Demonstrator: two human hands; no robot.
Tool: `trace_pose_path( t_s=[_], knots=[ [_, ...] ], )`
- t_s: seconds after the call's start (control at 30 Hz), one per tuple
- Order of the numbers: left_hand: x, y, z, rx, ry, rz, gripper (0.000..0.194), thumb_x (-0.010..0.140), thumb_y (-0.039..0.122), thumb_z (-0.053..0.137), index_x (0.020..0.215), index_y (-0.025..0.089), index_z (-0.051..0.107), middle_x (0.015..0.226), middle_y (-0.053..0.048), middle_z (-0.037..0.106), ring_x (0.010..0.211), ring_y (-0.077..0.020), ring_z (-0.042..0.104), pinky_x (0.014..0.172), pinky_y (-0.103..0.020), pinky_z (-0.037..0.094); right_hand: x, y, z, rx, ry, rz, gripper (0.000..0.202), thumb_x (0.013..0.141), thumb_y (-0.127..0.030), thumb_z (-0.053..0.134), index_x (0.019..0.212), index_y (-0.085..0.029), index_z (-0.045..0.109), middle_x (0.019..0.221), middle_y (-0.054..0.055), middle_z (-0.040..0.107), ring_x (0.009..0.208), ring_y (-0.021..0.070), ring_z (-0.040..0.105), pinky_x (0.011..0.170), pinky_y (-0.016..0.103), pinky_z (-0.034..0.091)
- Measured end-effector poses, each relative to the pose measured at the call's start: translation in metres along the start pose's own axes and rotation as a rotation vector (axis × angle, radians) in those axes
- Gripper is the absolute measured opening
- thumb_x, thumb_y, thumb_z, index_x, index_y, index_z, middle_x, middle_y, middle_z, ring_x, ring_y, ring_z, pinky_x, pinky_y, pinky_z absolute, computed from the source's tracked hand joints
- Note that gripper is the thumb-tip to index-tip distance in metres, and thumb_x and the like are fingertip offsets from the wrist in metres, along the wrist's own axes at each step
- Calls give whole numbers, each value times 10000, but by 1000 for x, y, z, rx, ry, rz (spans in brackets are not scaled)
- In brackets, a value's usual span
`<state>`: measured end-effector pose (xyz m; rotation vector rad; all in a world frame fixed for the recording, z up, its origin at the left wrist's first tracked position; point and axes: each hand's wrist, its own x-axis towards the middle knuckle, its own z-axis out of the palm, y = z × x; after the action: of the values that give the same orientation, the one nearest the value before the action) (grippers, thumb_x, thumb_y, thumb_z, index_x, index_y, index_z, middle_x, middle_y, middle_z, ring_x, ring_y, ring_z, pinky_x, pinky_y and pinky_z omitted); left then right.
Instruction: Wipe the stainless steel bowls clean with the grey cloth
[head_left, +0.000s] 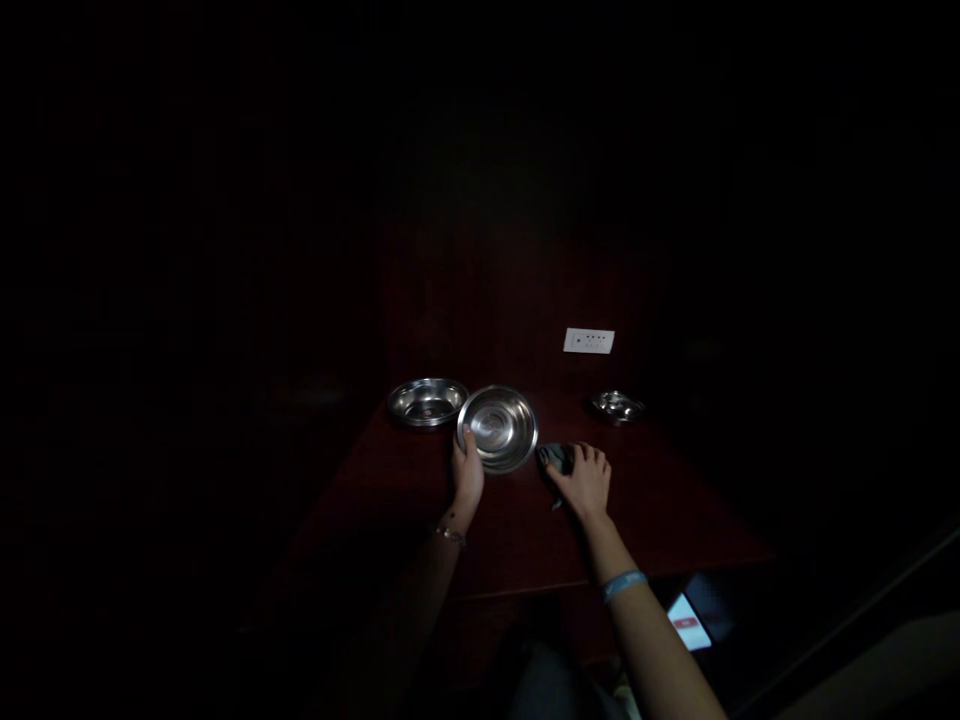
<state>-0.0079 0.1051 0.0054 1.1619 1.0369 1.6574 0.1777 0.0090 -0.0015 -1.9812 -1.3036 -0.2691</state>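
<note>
Tilting with its shiny inside toward the viewer, a round metal bowl (499, 432) is held over the middle of the dark red table (502, 545); whether its lower rim touches the tabletop cannot be told. The person's left hand (468, 474) pinches the bowl's near left side, thumb over the rim, the other fingers hidden behind. Just right of the bowl, a dark cloth (550, 458) lies bunched under the right hand (587, 484), whose fingers are spread and bent over it; how firmly they grip cannot be told. A wider metal bowl (409, 408) stands behind and to the left, a small metal dish (616, 406) at the back right. Farther out are a white socket plate (589, 341) on the wall and a lit screen (688, 622) below the table's edge.
</note>
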Motion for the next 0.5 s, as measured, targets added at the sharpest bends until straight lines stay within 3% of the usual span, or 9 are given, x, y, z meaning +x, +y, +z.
trace_pose_path(
  t_s=[0.13, 0.23, 0.4, 0.5],
  knots=[
    [-2, 4, 0, 5, -5, 23, 595, 970, 578, 404, 1371, 163, 552, 1424, -167, 587, 1350, -275, 534, 1149, -396, 392, -2, 1, 2, -49, -74, -11, 456, 796, -405, 700, 1203, -205, 651, 1310, 162, 612, 1210, 331, 497, 1037, 466, 338],
    [-3, 7, 0, 18, -3, 3, 549, 984, 521, 400, 1380, 171, 550, 1424, -148, 594, 1342, -260, 541, 1155, -397, 386, -1, 2, 2, 33, -62, 21, 341, 837, -338, 652, 1150, -207, 680, 1268, 161, 639, 1209, 319, 505, 1026, 457, 345],
    [-3, 7, -1, 3, -13, -1, 558, 991, 509, 400, 1398, 152, 537, 1428, -157, 588, 1335, -259, 547, 1158, -412, 385, 6, 13, -7, 336, 42, 42, 283, 866, -405, 592, 1043, -241, 739, 1185, 107, 707, 1190, 295, 511, 1074, 461, 310],
    [-2, 4, -1, -14, -6, -17, 562, 992, 514, 408, 1397, 147, 536, 1434, -169, 581, 1339, -262, 545, 1156, -413, 388, 8, 28, -13, 314, 161, 163, 386, 878, -450, 527, 1104, -217, 734, 1216, 133, 695, 1190, 319, 517, 1064, 497, 316]
  ],
)
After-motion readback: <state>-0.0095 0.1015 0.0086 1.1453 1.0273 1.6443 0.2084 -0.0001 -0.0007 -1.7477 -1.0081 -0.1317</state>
